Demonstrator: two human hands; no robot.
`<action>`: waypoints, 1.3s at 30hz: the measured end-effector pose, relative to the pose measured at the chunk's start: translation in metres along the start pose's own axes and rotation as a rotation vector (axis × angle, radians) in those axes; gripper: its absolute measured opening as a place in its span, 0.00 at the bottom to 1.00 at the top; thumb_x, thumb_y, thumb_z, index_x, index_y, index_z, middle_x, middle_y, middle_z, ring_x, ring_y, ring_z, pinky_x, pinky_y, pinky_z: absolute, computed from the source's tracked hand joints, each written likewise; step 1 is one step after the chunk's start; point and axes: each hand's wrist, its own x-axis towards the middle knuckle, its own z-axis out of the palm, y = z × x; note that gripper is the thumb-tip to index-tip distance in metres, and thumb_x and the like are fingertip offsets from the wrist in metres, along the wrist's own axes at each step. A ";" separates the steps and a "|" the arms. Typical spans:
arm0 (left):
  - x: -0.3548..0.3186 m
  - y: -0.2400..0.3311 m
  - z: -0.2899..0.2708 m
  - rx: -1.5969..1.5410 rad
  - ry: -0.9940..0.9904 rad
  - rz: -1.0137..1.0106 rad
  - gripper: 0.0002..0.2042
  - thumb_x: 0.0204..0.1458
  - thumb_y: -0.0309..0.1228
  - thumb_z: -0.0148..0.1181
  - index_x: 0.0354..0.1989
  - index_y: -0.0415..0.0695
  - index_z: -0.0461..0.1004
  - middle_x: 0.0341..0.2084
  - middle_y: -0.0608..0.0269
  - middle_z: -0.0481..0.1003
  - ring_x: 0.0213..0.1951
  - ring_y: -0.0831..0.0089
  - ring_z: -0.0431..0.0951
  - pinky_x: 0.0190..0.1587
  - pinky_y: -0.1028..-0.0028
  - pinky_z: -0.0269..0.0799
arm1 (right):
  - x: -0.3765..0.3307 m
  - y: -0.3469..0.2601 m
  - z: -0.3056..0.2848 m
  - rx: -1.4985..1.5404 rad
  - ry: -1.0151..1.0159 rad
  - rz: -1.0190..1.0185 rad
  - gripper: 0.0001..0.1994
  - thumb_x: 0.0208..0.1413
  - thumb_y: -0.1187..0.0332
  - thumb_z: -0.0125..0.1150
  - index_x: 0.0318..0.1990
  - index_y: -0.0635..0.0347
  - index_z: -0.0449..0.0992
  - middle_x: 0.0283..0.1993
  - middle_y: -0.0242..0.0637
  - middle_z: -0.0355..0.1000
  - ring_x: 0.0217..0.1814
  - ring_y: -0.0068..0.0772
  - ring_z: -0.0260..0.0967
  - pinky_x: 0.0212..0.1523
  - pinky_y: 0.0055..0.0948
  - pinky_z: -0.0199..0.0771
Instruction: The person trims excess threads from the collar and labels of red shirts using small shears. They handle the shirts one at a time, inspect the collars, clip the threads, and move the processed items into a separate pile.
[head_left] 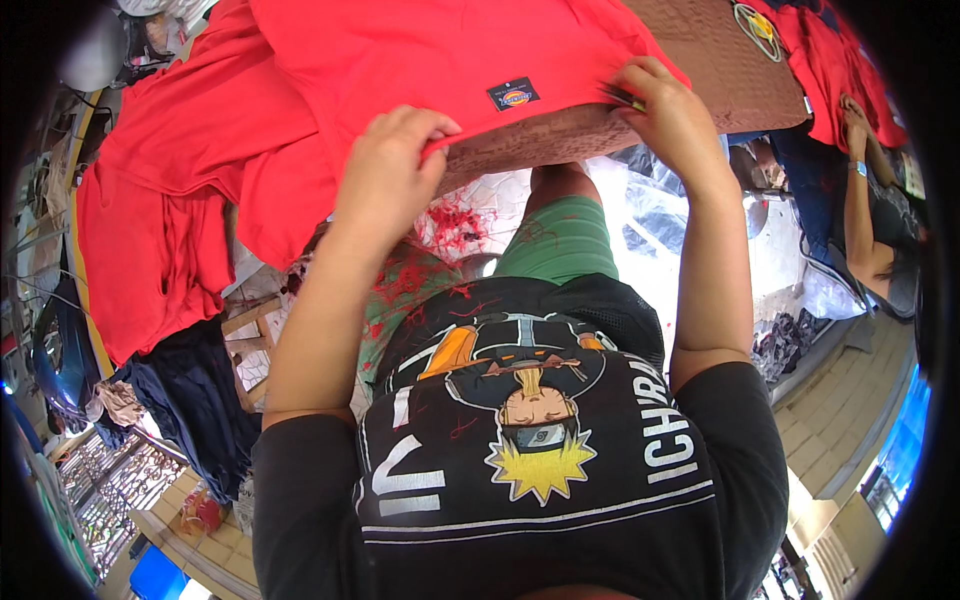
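A red garment [420, 60] lies spread on the brown-covered table [730, 75], its near edge running along the table's front. Close to that edge sits a small black label [513, 95] with a coloured emblem. My left hand [400, 160] is closed on the garment's edge, left of the label, fingers pinched over the cloth. To the right of the label, my right hand [668, 115] is closed around a small dark tool [624, 97], possibly thread snips, mostly hidden by the fingers. That hand also rests against the red cloth.
More red garments [150, 250] hang off the table's left side, above a dark garment [195, 400]. A coiled yellowish cord [758, 32] lies at the far right. There, another person's hand [855, 125] touches red cloth [825, 60]. Red thread scraps [450, 225] lie below the table edge.
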 end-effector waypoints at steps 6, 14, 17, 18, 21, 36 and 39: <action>0.027 -0.021 -0.041 -0.365 0.081 -0.124 0.09 0.53 0.26 0.57 0.42 0.40 0.76 0.35 0.62 0.79 0.39 0.78 0.76 0.43 0.76 0.71 | 0.020 0.027 -0.011 0.349 -0.017 0.171 0.11 0.49 0.66 0.64 0.40 0.59 0.77 0.34 0.40 0.75 0.39 0.37 0.74 0.41 0.32 0.72; 0.066 -0.069 -0.018 -0.482 0.034 -0.286 0.13 0.55 0.31 0.59 0.45 0.35 0.75 0.36 0.64 0.79 0.38 0.81 0.74 0.43 0.77 0.70 | 0.058 0.036 0.026 0.188 0.167 0.225 0.13 0.50 0.62 0.65 0.41 0.58 0.78 0.36 0.43 0.77 0.37 0.32 0.73 0.40 0.30 0.72; 0.052 -0.058 -0.030 -0.352 -0.001 -0.245 0.17 0.50 0.34 0.62 0.45 0.37 0.74 0.36 0.57 0.78 0.40 0.71 0.77 0.45 0.74 0.70 | 0.054 0.033 0.026 0.249 0.313 0.289 0.12 0.50 0.61 0.64 0.40 0.55 0.79 0.36 0.41 0.77 0.40 0.39 0.73 0.43 0.33 0.72; 0.043 -0.050 -0.038 -0.256 -0.024 -0.233 0.19 0.49 0.35 0.63 0.46 0.37 0.74 0.37 0.55 0.78 0.42 0.68 0.77 0.46 0.72 0.70 | 0.050 0.033 0.023 0.250 0.466 0.280 0.12 0.52 0.62 0.64 0.40 0.57 0.78 0.34 0.38 0.76 0.38 0.30 0.72 0.41 0.29 0.71; 0.016 -0.014 -0.039 0.178 0.136 -0.064 0.26 0.43 0.32 0.67 0.52 0.37 0.67 0.48 0.48 0.71 0.53 0.60 0.70 0.55 0.68 0.65 | 0.044 0.050 0.011 0.541 0.889 0.088 0.08 0.55 0.68 0.64 0.39 0.62 0.78 0.33 0.30 0.76 0.36 0.17 0.70 0.38 0.18 0.70; -0.020 -0.011 -0.007 -0.048 0.400 0.037 0.17 0.43 0.36 0.69 0.37 0.39 0.75 0.34 0.58 0.77 0.39 0.58 0.75 0.45 0.67 0.68 | 0.018 -0.001 0.009 0.579 0.411 0.141 0.11 0.55 0.70 0.61 0.45 0.59 0.77 0.40 0.32 0.76 0.46 0.19 0.70 0.49 0.22 0.68; -0.009 0.003 -0.013 -0.613 0.311 -0.207 0.12 0.52 0.32 0.63 0.38 0.36 0.74 0.31 0.61 0.79 0.32 0.75 0.77 0.38 0.77 0.71 | 0.013 -0.050 0.011 0.788 0.151 0.110 0.15 0.49 0.62 0.68 0.42 0.57 0.78 0.38 0.37 0.77 0.42 0.32 0.75 0.46 0.30 0.72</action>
